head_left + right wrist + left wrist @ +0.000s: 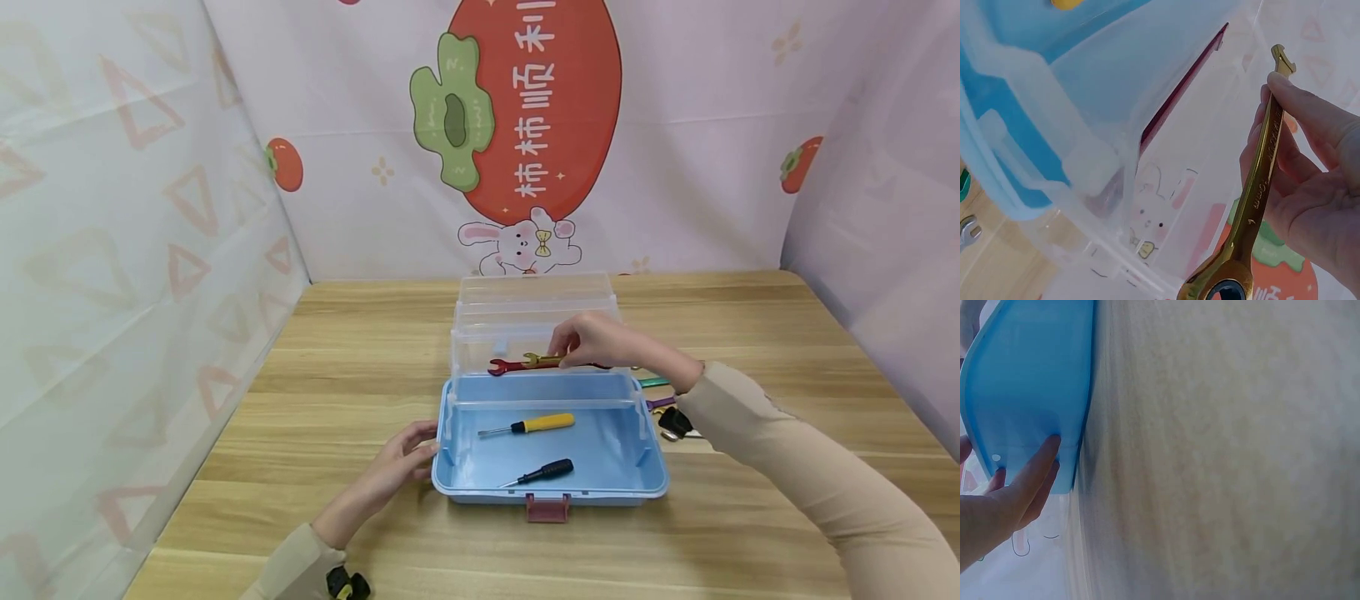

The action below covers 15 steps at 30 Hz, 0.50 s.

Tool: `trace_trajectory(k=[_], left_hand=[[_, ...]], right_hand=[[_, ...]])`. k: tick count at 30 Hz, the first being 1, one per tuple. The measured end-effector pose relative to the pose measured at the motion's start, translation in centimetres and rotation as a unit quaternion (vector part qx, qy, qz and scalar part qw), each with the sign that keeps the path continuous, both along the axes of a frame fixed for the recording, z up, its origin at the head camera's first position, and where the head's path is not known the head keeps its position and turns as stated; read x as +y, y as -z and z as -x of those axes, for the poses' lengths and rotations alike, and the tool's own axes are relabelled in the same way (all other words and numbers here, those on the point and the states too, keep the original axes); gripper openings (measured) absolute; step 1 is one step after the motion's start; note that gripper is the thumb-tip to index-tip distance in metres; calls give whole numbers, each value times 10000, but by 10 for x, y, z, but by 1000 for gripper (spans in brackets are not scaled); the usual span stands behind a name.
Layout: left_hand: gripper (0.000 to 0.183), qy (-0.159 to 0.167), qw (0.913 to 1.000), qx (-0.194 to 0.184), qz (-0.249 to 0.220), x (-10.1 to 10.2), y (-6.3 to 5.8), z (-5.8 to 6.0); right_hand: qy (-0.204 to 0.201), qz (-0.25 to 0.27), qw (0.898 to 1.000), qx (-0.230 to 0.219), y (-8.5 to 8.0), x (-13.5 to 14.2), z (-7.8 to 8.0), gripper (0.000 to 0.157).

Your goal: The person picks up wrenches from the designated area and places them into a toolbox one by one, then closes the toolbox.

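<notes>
Presently, a person's right hand [596,340] pinches a shiny gold metal wrench [1256,187] — its grip closed on the shaft, thumb against fingers, near the back of a light-blue plastic toolbox [480,496]. Just left of that grip, a red metal wrench [513,367] lies at the toolbox's open clear plastic lid [532,292]. Below the grip, nearer the person, a yellow-and-black screwdriver [547,422] and a black screwdriver [549,470] lie inside. Well left of the grip, the left hand [405,457] rests nearly straight fingers against the toolbox's side — spread, not curled.
</notes>
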<state>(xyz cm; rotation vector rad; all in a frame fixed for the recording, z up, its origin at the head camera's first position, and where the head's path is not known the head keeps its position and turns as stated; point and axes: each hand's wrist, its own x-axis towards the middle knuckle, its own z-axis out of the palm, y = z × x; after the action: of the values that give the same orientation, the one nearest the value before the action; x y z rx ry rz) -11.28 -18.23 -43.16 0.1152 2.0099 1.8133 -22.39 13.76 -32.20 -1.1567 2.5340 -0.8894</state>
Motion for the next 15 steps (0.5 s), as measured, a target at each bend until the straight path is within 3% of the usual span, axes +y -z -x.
trace_trajectory(k=[15], left_hand=[[53,17,10000,-20,11,1,-2,-1]], right_hand=[[-237,-86,9996,-162,7,-35,2,12]])
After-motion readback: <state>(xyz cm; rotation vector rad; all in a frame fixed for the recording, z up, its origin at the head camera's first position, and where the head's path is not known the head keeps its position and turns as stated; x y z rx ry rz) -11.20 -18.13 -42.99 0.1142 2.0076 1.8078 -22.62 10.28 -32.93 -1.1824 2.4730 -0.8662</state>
